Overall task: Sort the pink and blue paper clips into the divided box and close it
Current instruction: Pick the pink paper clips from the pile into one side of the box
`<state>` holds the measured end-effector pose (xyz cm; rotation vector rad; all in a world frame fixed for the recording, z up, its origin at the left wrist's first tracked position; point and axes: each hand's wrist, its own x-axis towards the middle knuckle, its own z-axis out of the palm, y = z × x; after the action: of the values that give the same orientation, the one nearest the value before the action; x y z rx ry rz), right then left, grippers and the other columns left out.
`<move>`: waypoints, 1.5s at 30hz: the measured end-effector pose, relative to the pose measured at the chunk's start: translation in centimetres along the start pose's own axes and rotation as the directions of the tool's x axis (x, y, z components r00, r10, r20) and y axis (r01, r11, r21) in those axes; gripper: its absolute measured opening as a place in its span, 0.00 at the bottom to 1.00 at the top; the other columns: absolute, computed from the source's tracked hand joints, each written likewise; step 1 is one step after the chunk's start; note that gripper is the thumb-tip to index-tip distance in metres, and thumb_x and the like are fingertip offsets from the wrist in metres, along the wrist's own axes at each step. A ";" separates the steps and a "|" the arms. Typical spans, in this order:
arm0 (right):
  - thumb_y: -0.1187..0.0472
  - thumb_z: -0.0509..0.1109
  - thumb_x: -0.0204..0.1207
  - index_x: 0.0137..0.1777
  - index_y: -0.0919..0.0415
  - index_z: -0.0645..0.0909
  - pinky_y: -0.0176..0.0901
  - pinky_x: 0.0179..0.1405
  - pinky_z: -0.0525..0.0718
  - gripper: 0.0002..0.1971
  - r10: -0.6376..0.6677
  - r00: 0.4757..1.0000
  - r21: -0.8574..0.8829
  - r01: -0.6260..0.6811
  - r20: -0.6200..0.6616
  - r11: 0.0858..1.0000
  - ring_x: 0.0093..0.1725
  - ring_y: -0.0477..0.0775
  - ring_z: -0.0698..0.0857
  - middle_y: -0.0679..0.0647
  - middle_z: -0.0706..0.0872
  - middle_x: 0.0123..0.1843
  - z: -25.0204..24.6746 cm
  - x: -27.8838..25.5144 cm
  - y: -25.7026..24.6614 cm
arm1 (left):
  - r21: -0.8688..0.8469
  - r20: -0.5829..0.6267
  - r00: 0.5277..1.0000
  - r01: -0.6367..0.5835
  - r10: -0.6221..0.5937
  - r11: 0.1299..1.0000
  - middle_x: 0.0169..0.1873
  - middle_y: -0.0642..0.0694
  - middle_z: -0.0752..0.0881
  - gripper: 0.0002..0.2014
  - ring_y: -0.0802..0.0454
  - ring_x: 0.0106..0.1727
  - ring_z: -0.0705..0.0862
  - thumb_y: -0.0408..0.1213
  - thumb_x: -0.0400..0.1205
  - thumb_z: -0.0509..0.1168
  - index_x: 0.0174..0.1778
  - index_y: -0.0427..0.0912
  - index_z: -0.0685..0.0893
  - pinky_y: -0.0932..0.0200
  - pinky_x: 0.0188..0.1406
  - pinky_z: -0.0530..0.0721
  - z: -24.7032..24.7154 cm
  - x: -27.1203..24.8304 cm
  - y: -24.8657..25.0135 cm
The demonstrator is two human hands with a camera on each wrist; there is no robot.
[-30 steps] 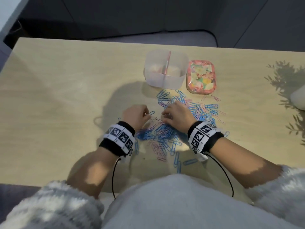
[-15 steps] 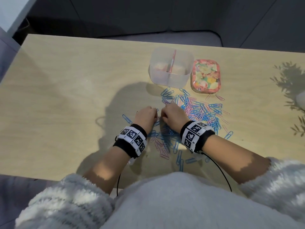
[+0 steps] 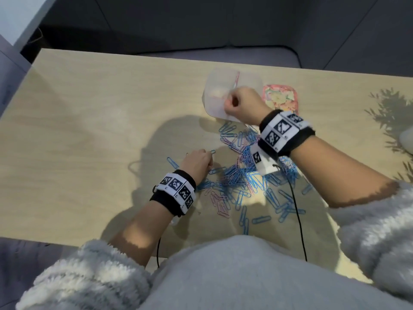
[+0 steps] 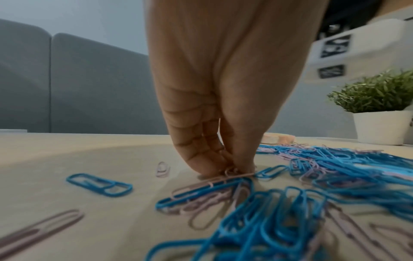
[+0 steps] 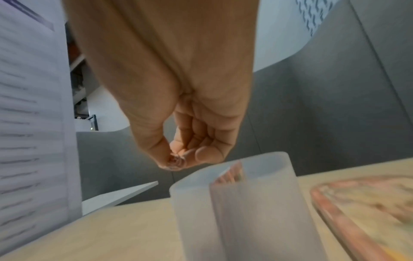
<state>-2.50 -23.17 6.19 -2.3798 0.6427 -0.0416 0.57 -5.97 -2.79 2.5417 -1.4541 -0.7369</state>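
A mixed pile of pink and blue paper clips (image 3: 245, 175) (image 4: 290, 203) lies on the wooden table in front of me. Beyond it stands the translucent divided box (image 3: 252, 74) (image 5: 194, 211), open, with a pink divider (image 3: 237, 79). My right hand (image 3: 228, 104) (image 5: 176, 162) hovers over the box's left compartment. Its thumb and curled fingers pinch something small and pinkish, seemingly pink clips, though blurred. My left hand (image 3: 210, 158) (image 4: 230, 169) is down at the pile's left edge, fingertips pinching a pink clip (image 4: 232, 174) against the table.
The floral lid (image 3: 280, 98) (image 5: 368, 203) lies flat just right of the box. A small potted plant (image 4: 380, 127) stands at the table's far right. Stray clips (image 4: 98, 184) lie left of the pile. A grey sofa sits beyond the table's far edge.
My right hand has lifted from the pile and moved forward over the box. The left hand has stayed low at the pile's left edge.
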 end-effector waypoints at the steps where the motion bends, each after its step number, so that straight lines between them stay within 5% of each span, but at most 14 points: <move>1: 0.68 0.61 0.74 0.43 0.75 0.82 0.52 0.47 0.81 0.10 -0.008 0.999 -0.002 0.007 -0.053 1.000 0.43 0.63 0.82 0.69 0.86 0.43 -0.7 1.1 -0.3 | 0.022 -0.006 1.000 -0.014 0.014 1.000 0.55 0.36 0.81 0.07 0.38 0.57 0.80 0.28 0.80 0.60 0.51 0.35 0.81 0.48 0.56 0.76 0.2 0.0 0.0; 7: 0.68 0.64 0.73 0.42 0.66 0.84 0.46 0.54 0.82 0.07 0.036 0.988 -0.010 -0.038 -0.153 0.999 0.55 0.61 0.84 0.63 0.88 0.51 -0.3 5.3 -1.0 | 0.177 0.007 0.998 -0.056 0.056 0.983 0.57 0.37 0.81 0.10 0.39 0.60 0.78 0.29 0.83 0.54 0.57 0.35 0.76 0.48 0.56 0.77 0.5 0.0 0.0; 11: 0.69 0.64 0.77 0.52 0.70 0.86 0.11 0.30 0.71 0.10 0.049 0.988 0.054 -0.041 -0.143 0.998 0.58 0.59 0.83 0.62 0.86 0.58 1.0 5.7 -0.4 | -0.002 -0.085 0.995 -0.062 0.061 0.998 0.52 0.36 0.82 0.09 0.39 0.53 0.80 0.30 0.83 0.54 0.54 0.33 0.77 0.51 0.50 0.76 -2.6 0.7 0.2; 14: 0.69 0.63 0.77 0.57 0.67 0.85 0.25 0.55 0.79 0.13 0.073 0.982 0.124 -0.051 -0.177 0.991 0.62 0.58 0.84 0.60 0.86 0.62 0.7 5.3 0.3 | -0.148 -0.254 0.965 -0.100 0.060 0.984 0.51 0.36 0.83 0.08 0.40 0.51 0.80 0.32 0.83 0.58 0.52 0.33 0.79 0.54 0.49 0.74 -7.0 2.4 0.3; 16: 0.70 0.61 0.77 0.56 0.67 0.85 0.19 0.48 0.79 0.14 0.083 0.972 0.191 -0.041 -0.218 0.981 0.57 0.57 0.86 0.60 0.87 0.59 0.2 4.3 0.8 | -0.187 -0.372 0.927 -0.123 0.045 0.975 0.49 0.37 0.85 0.07 0.42 0.51 0.81 0.32 0.80 0.60 0.50 0.34 0.82 0.55 0.49 0.73 -9.7 4.6 0.5; 18: 0.71 0.60 0.74 0.52 0.68 0.87 0.30 0.53 0.83 0.14 0.063 0.952 0.239 0.011 -0.300 0.971 0.51 0.59 0.88 0.62 0.89 0.52 0.0 2.9 1.6 | -0.227 -0.455 0.890 -0.135 0.018 0.965 0.45 0.40 0.86 0.07 0.43 0.50 0.83 0.32 0.77 0.63 0.47 0.35 0.84 0.59 0.47 0.72 -11.7 6.9 0.9; 20: 0.71 0.59 0.71 0.48 0.69 0.87 0.52 0.53 0.87 0.15 0.080 0.937 0.301 0.027 -0.339 0.953 0.45 0.61 0.88 0.62 0.90 0.45 0.1 1.1 2.8 | -0.220 -0.426 0.905 -0.104 0.000 0.970 0.46 0.41 0.88 0.08 0.43 0.51 0.84 0.34 0.76 0.64 0.47 0.37 0.86 0.58 0.48 0.75 -12.9 9.0 1.3; 24: 0.73 0.61 0.76 0.50 0.71 0.85 0.54 0.47 0.86 0.11 0.202 0.952 0.384 -0.102 -0.229 0.918 0.34 0.53 0.83 0.60 0.87 0.40 1.0 -2.7 5.7 | -0.043 -0.310 0.948 -0.085 0.068 0.995 0.49 0.37 0.89 0.17 0.37 0.54 0.83 0.42 0.78 0.55 0.44 0.37 0.87 0.52 0.47 0.72 -12.2 11.0 1.6; 26: 0.70 0.65 0.76 0.50 0.70 0.87 0.48 0.50 0.84 0.09 0.193 0.964 0.274 -0.139 -0.181 0.952 0.39 0.53 0.84 0.63 0.90 0.44 1.7 -4.4 7.3 | 0.033 -0.430 0.888 -0.162 0.161 0.986 0.43 0.36 0.88 0.16 0.37 0.49 0.83 0.39 0.80 0.54 0.38 0.35 0.84 0.54 0.44 0.68 -11.0 10.6 1.7; 30: 0.65 0.67 0.76 0.50 0.62 0.88 0.50 0.60 0.81 0.09 0.143 0.989 0.071 -0.141 -0.025 0.987 0.54 0.58 0.86 0.59 0.91 0.52 3.8 -6.2 9.5 | 0.167 -0.586 0.734 -0.306 0.344 0.937 0.35 0.37 0.86 0.12 0.38 0.37 0.84 0.36 0.79 0.59 0.34 0.38 0.84 0.50 0.35 0.80 -7.5 8.1 2.0; 32: 0.64 0.67 0.75 0.52 0.60 0.87 0.51 0.61 0.78 0.10 0.068 0.996 -0.071 -0.064 0.051 0.995 0.58 0.62 0.81 0.59 0.88 0.55 4.7 -6.7 9.7 | 0.124 -0.485 0.799 -0.339 0.355 0.933 0.37 0.36 0.86 0.14 0.37 0.38 0.85 0.40 0.79 0.56 0.37 0.38 0.85 0.50 0.33 0.82 -5.3 6.5 2.0; 35: 0.63 0.65 0.76 0.56 0.59 0.84 0.53 0.63 0.75 0.11 0.009 0.994 -0.214 0.014 0.107 0.977 0.61 0.63 0.76 0.59 0.83 0.58 5.5 -7.3 9.6 | 0.029 -0.238 0.955 -0.177 0.179 0.984 0.55 0.39 0.83 0.12 0.40 0.55 0.82 0.39 0.81 0.59 0.54 0.39 0.83 0.48 0.47 0.79 -3.0 5.2 1.4; 41: 0.61 0.67 0.74 0.49 0.58 0.86 0.52 0.57 0.80 0.08 0.014 0.988 -0.170 0.012 0.152 0.985 0.58 0.61 0.81 0.57 0.85 0.52 6.0 -9.4 9.3 | 0.022 -0.156 0.976 -0.153 0.155 0.988 0.52 0.38 0.82 0.08 0.39 0.55 0.80 0.34 0.79 0.61 0.49 0.38 0.83 0.48 0.50 0.76 -1.7 4.6 0.5; 45: 0.65 0.65 0.75 0.48 0.59 0.86 0.53 0.53 0.82 0.09 0.091 0.996 -0.121 -0.093 -0.021 0.988 0.54 0.61 0.83 0.57 0.86 0.55 5.0 -7.7 9.1 | 0.041 -0.146 0.980 -0.132 0.137 0.990 0.54 0.38 0.80 0.09 0.40 0.57 0.77 0.34 0.81 0.60 0.50 0.35 0.82 0.48 0.53 0.74 -1.3 4.0 0.2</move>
<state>-12.29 -22.67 -2.29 -2.4655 0.7821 0.0206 2.74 -9.61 -3.00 2.4311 -1.5796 -0.4973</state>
